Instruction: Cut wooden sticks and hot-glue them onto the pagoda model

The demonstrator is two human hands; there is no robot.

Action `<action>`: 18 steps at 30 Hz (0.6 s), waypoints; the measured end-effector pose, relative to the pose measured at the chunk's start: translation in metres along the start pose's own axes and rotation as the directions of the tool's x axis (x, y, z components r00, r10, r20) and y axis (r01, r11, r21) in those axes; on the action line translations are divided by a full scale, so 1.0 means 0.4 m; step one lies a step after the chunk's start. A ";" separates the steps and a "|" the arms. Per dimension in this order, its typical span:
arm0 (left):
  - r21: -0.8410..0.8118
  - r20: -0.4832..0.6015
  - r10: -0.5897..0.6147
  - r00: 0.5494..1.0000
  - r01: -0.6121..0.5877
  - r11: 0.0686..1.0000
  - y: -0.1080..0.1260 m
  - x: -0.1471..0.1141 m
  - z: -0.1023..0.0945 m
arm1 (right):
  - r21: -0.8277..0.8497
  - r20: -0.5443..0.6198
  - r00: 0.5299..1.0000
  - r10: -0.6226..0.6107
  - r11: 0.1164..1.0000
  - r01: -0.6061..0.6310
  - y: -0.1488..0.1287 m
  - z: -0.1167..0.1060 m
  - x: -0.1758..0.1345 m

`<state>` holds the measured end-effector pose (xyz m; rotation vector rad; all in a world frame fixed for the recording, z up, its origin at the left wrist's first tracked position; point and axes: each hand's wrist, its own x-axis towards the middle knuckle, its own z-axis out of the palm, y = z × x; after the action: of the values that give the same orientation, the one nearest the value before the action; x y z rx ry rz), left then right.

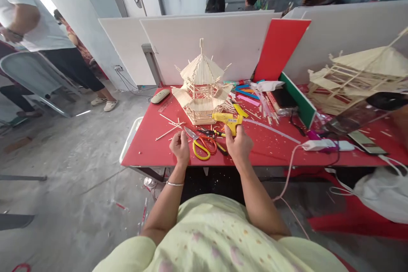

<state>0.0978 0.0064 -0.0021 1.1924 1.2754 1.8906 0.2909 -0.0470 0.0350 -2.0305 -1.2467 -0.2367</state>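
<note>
A yellow hot glue gun is held in my right hand, its nozzle pointing left in front of the model. My left hand is closed in a pinch near the table's front edge; whatever its fingertips hold is too small to make out. Just behind both hands stands a pavilion model of thin wooden sticks, with tiered roofs. Between the hands lie scissors with red and yellow handles and pliers. Several loose wooden sticks are scattered beyond my left hand.
A second stick model stands at the right, behind a green board. A white power strip and cables lie along the right front. A pale oblong case sits at the back left. A person stands at the far left.
</note>
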 end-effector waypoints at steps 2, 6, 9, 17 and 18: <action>0.076 0.016 0.050 0.999 -0.051 0.996 -0.017 -0.020 0.001 | 0.062 0.022 0.997 0.079 0.995 -0.080 0.060 0.005 -0.011; 0.162 0.139 0.125 0.982 -0.147 0.976 -0.028 -0.036 0.006 | 0.171 0.006 0.987 0.158 0.973 -0.157 0.145 0.033 -0.021; 0.183 0.170 0.104 0.980 -0.135 0.974 -0.024 -0.036 0.009 | 0.219 -0.005 0.984 0.179 0.960 -0.174 0.169 0.060 -0.022; 0.174 0.117 0.015 0.993 -0.035 0.984 -0.003 -0.037 0.017 | 0.264 0.034 0.988 0.148 0.953 -0.152 0.171 0.080 -0.019; 0.173 0.115 0.013 0.993 -0.033 0.984 -0.001 -0.037 0.016 | 0.262 0.034 0.989 0.146 0.953 -0.150 0.171 0.079 -0.019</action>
<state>0.1102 -0.0026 -0.0069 1.3892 1.3927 1.7285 0.3373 -0.0494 -0.0249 -1.8838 -1.0659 0.0160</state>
